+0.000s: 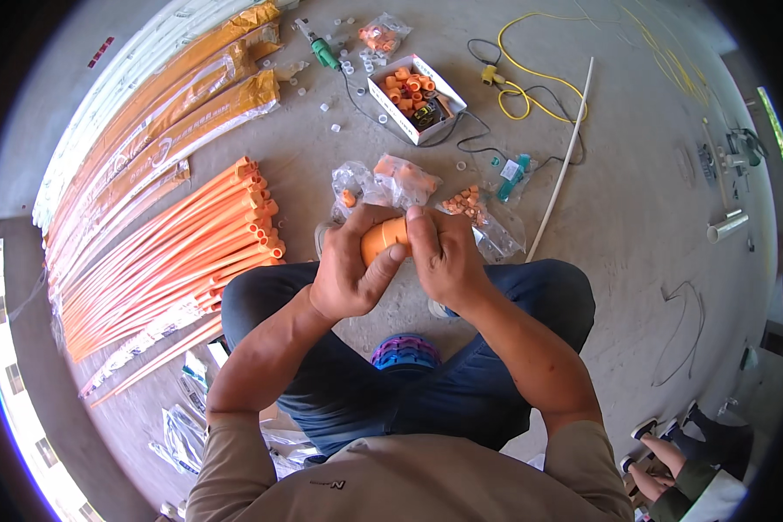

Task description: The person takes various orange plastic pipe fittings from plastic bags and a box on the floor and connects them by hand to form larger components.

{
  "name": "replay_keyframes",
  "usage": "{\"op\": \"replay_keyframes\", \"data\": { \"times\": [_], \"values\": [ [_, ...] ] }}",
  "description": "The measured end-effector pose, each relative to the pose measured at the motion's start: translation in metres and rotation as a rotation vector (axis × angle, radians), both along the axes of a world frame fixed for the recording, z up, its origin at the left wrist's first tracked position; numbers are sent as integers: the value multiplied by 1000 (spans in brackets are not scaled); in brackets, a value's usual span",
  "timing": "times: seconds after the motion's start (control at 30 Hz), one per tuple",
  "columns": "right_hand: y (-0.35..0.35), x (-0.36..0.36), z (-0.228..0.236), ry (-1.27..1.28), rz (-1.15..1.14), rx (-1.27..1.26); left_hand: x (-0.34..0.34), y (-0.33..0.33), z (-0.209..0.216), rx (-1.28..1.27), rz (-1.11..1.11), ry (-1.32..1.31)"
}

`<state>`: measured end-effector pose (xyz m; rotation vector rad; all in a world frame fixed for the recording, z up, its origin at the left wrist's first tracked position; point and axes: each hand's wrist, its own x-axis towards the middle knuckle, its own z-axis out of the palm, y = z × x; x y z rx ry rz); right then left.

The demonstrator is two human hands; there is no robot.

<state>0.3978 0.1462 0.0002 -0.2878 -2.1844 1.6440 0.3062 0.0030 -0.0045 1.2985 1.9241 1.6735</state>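
- Bright daylight glowed at the left rim, fringed with blue.
- Glare washed out the white wrapping (96, 109) at upper left.
- Straight edges curved toward black corners.
- Shadows were soft.

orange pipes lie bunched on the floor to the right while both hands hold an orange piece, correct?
Wrong side: the head view shows the orange pipes bunched on the floor to the left. The left hand and right hand do hold an orange piece.
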Motion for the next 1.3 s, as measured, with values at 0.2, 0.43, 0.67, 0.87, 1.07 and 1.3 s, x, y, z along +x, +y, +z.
{"op": "replay_keyframes", "data": {
  "times": [0.2,0.43,0.67,0.87,1.07,1.3],
  "values": [
    [-4,3,-2,-52,17,-82,-4,-9,-16,-15,38,352],
    [29,4,1,25,14,151,-2,16,-2,-36,-213,-943],
    [28,-3,-8,162,59,346,-4,15,7,-111,-214,-903],
    [23,-1,9,137,124,130,-19,3,24,-9,-186,-482],
    [65,14,71,-53,-93,161,-121,-78,39,224,55,-645],
    [161,37,-27,-464,-313,66,-169,-82,-136,73,360,-1243]
  ]
}}
